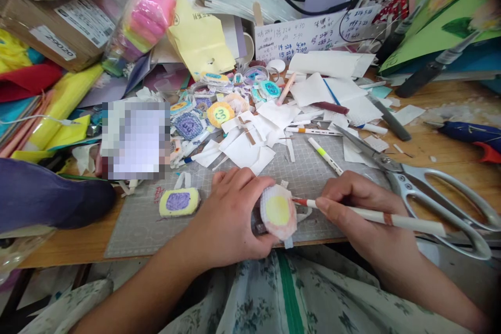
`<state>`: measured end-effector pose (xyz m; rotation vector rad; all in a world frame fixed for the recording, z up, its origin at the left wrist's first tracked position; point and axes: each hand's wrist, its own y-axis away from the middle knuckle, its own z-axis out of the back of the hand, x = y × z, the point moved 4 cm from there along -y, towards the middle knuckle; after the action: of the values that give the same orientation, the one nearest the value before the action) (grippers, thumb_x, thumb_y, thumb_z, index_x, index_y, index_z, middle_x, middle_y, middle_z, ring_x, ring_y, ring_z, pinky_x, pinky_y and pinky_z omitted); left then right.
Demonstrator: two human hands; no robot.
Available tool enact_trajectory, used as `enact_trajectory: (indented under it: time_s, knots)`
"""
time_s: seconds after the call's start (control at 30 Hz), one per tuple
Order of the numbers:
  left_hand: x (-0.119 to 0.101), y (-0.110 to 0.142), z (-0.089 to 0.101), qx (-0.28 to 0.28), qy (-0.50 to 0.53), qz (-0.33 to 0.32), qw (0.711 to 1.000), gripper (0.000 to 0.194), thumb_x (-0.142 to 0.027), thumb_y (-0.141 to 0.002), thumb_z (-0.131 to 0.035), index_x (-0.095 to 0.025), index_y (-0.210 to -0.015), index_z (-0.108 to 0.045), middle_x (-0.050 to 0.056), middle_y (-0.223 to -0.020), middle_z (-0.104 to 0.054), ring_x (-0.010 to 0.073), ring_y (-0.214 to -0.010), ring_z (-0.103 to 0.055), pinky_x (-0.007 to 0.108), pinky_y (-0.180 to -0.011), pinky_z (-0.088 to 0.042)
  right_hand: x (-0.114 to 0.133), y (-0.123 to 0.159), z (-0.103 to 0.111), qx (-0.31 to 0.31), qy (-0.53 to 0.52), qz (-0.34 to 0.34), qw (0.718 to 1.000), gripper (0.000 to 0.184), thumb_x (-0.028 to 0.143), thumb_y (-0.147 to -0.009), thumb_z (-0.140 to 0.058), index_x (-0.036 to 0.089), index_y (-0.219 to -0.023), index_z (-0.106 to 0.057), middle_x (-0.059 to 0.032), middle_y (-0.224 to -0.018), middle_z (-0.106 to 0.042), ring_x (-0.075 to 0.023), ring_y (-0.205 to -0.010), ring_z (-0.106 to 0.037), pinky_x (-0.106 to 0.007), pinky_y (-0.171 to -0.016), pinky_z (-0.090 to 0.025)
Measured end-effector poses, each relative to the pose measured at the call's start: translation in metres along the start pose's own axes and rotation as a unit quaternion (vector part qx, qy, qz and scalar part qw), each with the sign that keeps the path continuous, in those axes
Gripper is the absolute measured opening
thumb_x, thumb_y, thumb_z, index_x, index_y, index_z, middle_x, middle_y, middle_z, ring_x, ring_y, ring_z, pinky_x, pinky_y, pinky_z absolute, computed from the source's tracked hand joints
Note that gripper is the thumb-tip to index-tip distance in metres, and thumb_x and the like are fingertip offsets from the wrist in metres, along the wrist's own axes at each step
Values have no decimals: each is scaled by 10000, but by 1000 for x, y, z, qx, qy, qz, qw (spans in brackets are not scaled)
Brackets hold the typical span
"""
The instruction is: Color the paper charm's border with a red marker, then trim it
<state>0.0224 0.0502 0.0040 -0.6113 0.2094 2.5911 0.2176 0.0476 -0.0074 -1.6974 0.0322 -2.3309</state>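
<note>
My left hand (235, 216) grips a small rounded paper piece (277, 210) by its left side, thumb below and fingers above. Its face has a yellow centre, and pinkish-orange colouring covers part of the white border. Between the fingers of my right hand (358, 214) is a white marker (407, 222) with an orange-red band. The marker's reddish tip meets the right edge of the paper piece, or nearly so. Left of my left hand, a yellow piece with a purple centre (178, 201) lies on the grey cutting mat (133, 224).
Big metal scissors (399, 172) lie at the right, close to my right hand. A green-tipped marker (324, 155), white paper scraps (250, 148) and several coloured pieces (221, 114) cover the mat's far side. A blue glue gun (469, 133) sits far right; a cardboard box (58, 23) stands back left.
</note>
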Motion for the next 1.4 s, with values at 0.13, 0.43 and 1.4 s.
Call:
enact_trajectory:
  time_s: [0.13, 0.43, 1.4]
  knots:
    - [0, 1, 0, 0, 3, -1, 1000, 568, -338, -609, -689, -219, -1143, -538, 39, -981, -510, 258, -979, -499, 421, -887, -317, -3, -1, -3, 31, -51, -13, 998, 242, 190, -845, -601, 213, -647, -465, 34, -577, -482, -131, -510, -393, -245, -451, -295]
    - [1, 0, 0, 0, 5, -2, 1000, 584, -337, -602, -701, -223, -1147, -528, 35, -991, -507, 257, -984, -493, 420, -887, -316, -6, 0, -1, 24, -77, -31, 996, 234, 192, -832, -602, 210, -642, -467, 36, -575, -470, -125, -512, -379, -238, -450, -291]
    - [0, 1, -1, -1, 7, -2, 1000, 586, -342, -600, -692, -227, -1150, -529, 35, -990, -511, 258, -975, -498, 425, -880, -316, -6, -1, -2, -1, -38, -28, 999, 202, 220, -858, -625, 211, -694, -507, 27, -628, -515, -128, -534, -405, -241, -460, -294]
